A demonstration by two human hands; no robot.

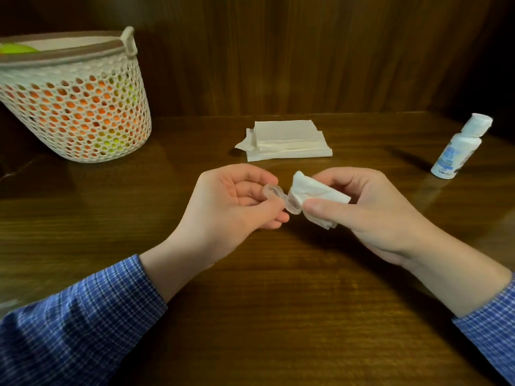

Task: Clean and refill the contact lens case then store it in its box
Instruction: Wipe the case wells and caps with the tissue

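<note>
Pinching the clear lens case (85, 196) above table centre, the left hand (228, 210) steadies it while the right hand (370, 210), at three o'clock, grips tissue (312, 190); best twisted gently into each well.

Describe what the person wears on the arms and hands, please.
Both arms wear long sleeves of a blue shirt with a fine checked pattern of lighter lines. The left sleeve ends just above the wrist, and the right sleeve likewise. The left hand and the right hand are bare: no gloves, and no rings or watch that I can see.
</note>
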